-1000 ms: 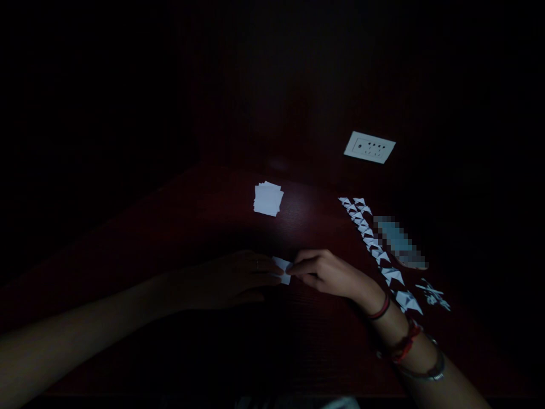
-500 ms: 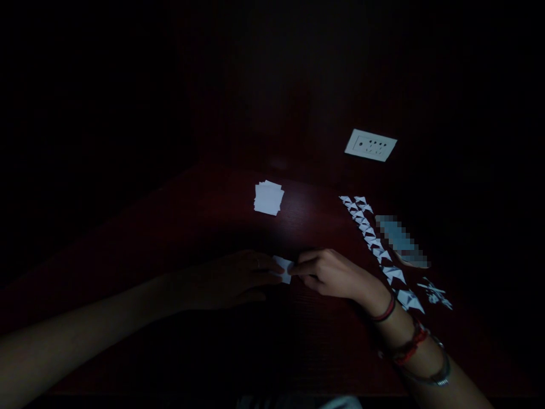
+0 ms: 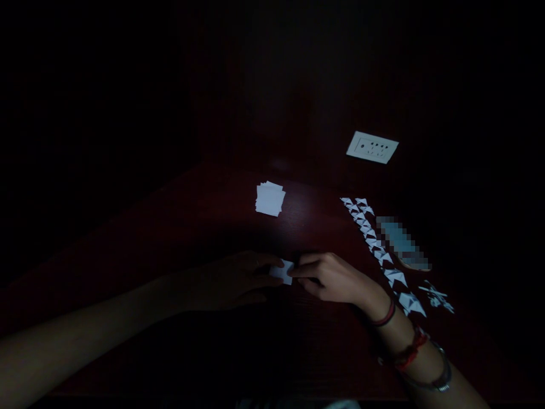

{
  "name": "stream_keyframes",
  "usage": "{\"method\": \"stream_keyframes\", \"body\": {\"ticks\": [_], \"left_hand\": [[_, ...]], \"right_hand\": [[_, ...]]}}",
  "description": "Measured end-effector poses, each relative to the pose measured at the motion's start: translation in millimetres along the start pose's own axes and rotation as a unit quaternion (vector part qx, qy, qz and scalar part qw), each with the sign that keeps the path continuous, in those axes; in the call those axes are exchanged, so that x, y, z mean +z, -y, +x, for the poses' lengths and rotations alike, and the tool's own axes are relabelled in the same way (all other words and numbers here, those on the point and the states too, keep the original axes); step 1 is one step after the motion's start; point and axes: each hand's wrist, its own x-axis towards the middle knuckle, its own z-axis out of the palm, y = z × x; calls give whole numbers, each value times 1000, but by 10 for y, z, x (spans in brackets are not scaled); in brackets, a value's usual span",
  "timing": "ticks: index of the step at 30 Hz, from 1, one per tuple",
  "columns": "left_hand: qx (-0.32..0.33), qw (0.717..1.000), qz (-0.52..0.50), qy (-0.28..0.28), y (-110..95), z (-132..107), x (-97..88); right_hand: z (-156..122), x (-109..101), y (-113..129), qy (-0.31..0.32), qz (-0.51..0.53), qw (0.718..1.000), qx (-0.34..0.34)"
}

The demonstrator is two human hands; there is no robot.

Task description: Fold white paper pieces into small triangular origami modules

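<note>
Paper [image 3: 281, 272] apparently between left grip [image 3: 238, 278] and right grip [image 3: 331, 277].

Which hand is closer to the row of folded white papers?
Right. The right hand is just left of the folded white papers; the left hand is farther left, across the small paper.

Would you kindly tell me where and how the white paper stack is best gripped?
I would come from the near side with the right hand, once off the small paper, and pinch the near edge of the stack: it lies flat on the table, that edge is closest to the hand, and its far edge looks more uneven.
</note>
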Motion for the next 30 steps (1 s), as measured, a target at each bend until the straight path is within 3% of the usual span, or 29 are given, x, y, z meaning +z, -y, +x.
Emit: {"method": "stream_keyframes", "body": {"ticks": [16,25,30], "left_hand": [[36,999,22,-25,-2,-17,18],[22,999,46,-11,15,-26,50],[29,999,34,-3,51,-22,57]], "right_hand": [[31,-16,36,-2,-1,1000,1],[-7,-52,-11,3,-28,1000,1],[-3,-34,-11,-25,1,999,25]]}}
